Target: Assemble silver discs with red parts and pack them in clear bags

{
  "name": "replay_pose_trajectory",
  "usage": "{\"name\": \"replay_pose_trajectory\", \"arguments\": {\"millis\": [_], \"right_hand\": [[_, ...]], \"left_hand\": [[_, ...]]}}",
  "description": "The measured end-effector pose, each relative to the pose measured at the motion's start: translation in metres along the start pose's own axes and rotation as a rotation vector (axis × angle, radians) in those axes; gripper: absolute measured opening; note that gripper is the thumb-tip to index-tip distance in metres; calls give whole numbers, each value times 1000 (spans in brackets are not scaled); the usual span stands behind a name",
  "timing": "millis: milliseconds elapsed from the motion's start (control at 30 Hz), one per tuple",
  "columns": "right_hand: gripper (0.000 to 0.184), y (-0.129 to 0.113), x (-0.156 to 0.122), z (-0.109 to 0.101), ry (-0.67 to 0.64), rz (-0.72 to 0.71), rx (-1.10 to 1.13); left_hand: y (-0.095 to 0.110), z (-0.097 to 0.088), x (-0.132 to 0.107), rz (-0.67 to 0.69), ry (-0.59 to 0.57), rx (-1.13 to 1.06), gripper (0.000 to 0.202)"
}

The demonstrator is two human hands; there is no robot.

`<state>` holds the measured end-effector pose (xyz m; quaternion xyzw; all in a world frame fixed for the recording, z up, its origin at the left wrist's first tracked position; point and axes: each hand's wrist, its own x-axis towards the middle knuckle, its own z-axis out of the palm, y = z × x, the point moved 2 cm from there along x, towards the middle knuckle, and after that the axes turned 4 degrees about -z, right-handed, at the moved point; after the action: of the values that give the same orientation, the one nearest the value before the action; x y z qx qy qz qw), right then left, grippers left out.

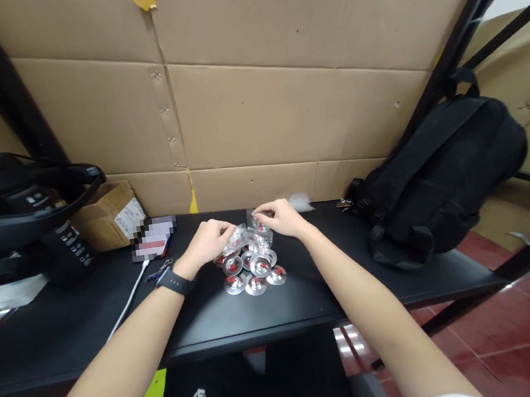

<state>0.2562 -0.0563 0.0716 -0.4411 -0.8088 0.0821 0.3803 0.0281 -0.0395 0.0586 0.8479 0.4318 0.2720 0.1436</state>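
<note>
Several round silver metal discs (256, 284) with red marks lie in a small overlapping pile on the black table. Over the far side of the pile, my left hand (209, 240) is closed on a clear plastic bag (237, 237). My right hand (281, 217) pinches clear plastic at the right, with a silver and red disc (259, 224) showing by its fingertips. Whether both hands hold one bag or two, I cannot tell. A dark watch is on my left wrist.
A phone (155, 238) with a white cable lies left, beside keys (159, 270) and an open cardboard box (109, 215). Black gear (20, 213) stands far left. At right leans a black backpack (448, 166). A cardboard wall (282, 110) closes the back; crumpled clear plastic (301, 202) lies near it.
</note>
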Motion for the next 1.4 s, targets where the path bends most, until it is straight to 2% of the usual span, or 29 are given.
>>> {"name": "replay_pose_trajectory", "arguments": {"millis": [367,733,967,1167,1300,1400], "right_hand": [[25,3,1,0,-42,-12,-46],[24,0,-2,7,-99,91,206],[25,1,-1,7,-44,158,338],[33,6,2,18,-26,273,531],[34,6,3,17,38,306,581],[33,5,3,15,87,305,600]], "left_hand": [[1,-3,-1,22,63,74,35],[-4,-5,1,-5,104,24,33],[-4,-4,1,-12,102,-15,30],[1,-7,-2,6,163,-68,29],[2,-8,-3,19,190,-67,29],[4,-8,-3,78,157,-69,28]]}}
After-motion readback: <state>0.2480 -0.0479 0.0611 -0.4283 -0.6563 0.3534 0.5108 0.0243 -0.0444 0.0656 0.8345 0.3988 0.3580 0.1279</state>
